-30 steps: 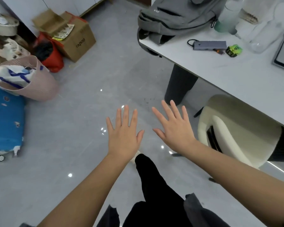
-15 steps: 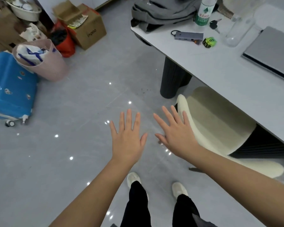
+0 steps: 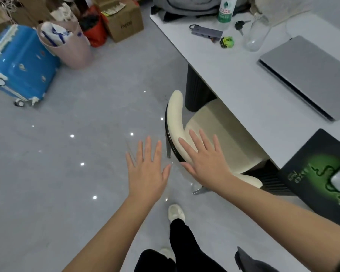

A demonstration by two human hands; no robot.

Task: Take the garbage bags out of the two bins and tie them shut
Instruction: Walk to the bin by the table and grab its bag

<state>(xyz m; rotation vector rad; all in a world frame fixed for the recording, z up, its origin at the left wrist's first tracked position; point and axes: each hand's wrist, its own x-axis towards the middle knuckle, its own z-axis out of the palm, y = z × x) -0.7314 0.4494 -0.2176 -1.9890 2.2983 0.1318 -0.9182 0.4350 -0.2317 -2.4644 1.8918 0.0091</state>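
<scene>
A pink bin point(image 3: 75, 54) stands on the floor at the upper left, with a white and blue bag point(image 3: 54, 34) bulging out of its top. Behind it sits a red bin or bag point(image 3: 95, 34) with dark contents. My left hand point(image 3: 147, 169) and my right hand point(image 3: 204, 160) are stretched out flat in front of me, fingers spread, holding nothing. Both hover over the floor, far from the bins. My right hand is in front of the chair's backrest.
A cream chair point(image 3: 220, 126) is tucked under a white table point(image 3: 234, 79) on the right, which holds a laptop point(image 3: 310, 75), bottles and a black mouse mat point(image 3: 320, 179). A blue suitcase point(image 3: 20, 63) and a cardboard box point(image 3: 124, 22) flank the bins. Grey floor point(image 3: 67, 173) stretches between.
The view has shifted back and to the right, so the bins sit further up and left. Both hands stay spread and empty, and my feet have stepped.
</scene>
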